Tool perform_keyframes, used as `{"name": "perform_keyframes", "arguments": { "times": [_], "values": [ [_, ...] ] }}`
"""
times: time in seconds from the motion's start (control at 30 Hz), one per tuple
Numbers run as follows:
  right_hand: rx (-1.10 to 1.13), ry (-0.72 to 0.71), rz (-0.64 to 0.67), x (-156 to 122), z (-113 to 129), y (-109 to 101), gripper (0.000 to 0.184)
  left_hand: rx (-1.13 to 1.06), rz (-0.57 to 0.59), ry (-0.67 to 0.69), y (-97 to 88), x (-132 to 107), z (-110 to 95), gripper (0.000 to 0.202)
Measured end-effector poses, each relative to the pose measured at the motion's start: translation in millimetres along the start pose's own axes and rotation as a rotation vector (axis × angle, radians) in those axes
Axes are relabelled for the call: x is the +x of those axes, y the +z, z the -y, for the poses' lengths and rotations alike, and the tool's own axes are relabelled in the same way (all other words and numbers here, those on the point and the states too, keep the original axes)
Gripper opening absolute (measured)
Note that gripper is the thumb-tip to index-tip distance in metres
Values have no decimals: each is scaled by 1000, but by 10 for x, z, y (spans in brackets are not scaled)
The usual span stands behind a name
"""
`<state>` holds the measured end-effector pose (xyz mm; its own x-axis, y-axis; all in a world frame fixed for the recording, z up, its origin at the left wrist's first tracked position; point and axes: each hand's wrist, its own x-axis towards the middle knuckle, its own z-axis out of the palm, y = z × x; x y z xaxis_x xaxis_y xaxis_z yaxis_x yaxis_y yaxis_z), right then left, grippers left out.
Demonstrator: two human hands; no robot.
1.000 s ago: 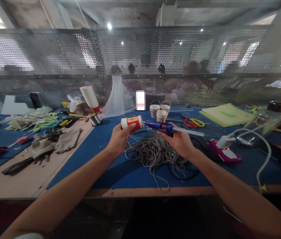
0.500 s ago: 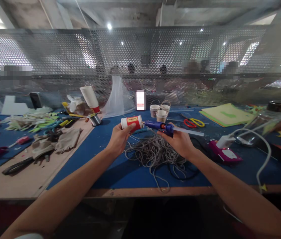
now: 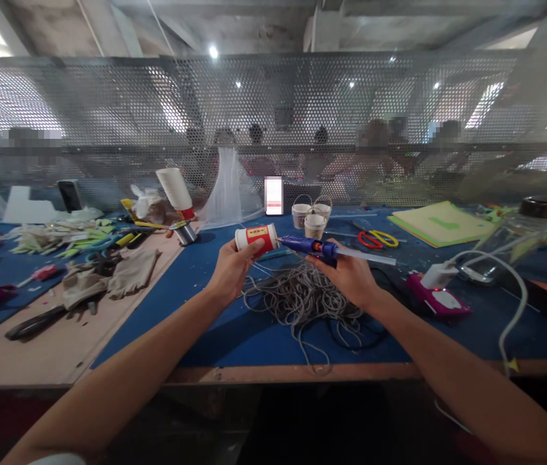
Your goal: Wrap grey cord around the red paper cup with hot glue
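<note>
My left hand is wrapped round a red and white paper cup, tipped on its side with the thumb across its printed wall. In my right hand is a blue hot glue gun, a clear glue stick jutting from its back. The gun's nozzle meets or nearly meets the cup's right end; I cannot tell whether they touch. Beneath both hands lies a tangled heap of grey cord. Just beyond the gun stand three small cups with looped handles.
Red and yellow-handled scissors lie right of the small cups. A purple power strip with a white plug and cable sits at right, near a clear jar. Stacked paper cups, gloves and pliers are at left.
Both hands, the cup and the glue gun hold almost the same position. At the far right edge, a brownish shape by the jar is gone and colourful strips show there.
</note>
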<state>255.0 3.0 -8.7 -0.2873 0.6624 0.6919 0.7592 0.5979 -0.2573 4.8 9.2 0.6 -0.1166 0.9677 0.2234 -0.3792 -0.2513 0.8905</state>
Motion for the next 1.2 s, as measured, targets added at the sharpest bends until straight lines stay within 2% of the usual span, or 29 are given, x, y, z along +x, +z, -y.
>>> {"name": "perform_keyframes", "arguments": {
  "times": [1.2],
  "values": [
    [-13, -4, 32, -9, 18, -21, 39, -7, -7, 12, 20, -6, -46, 37]
  ]
}}
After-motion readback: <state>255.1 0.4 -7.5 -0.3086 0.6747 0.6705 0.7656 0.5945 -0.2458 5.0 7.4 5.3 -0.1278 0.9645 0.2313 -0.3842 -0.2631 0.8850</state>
